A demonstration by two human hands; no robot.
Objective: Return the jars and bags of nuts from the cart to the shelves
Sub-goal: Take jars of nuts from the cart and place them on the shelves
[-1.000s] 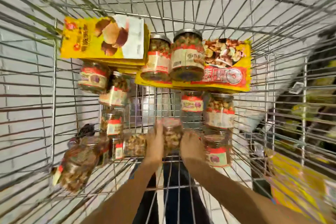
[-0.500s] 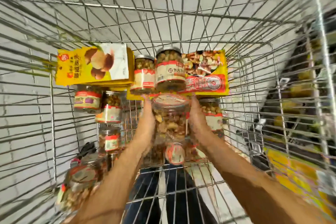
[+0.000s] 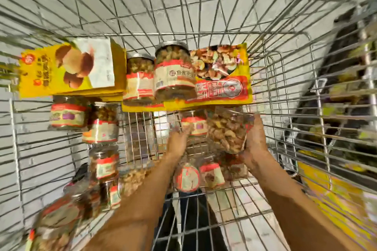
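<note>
Right of centre, low in the cart [image 3: 183, 34], the right hand [image 3: 255, 144] curls its grip round a clear nut jar [image 3: 228, 132]; held from one side, it could slip. I cannot tell the grip of the blurred left hand [image 3: 177, 140], perhaps touching a red-labelled jar [image 3: 194, 126].

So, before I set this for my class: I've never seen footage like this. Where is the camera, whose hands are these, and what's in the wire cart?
No machine here: a camera worn on a person's head looks down at their bare hands inside a wire shopping cart. In it lie red-labelled nut jars, such as the tall jar, plus a left yellow bag and a right yellow bag. The right hand grips a clear jar of nuts. The left hand is by a small red-labelled jar; blur hides whether it grips.
</note>
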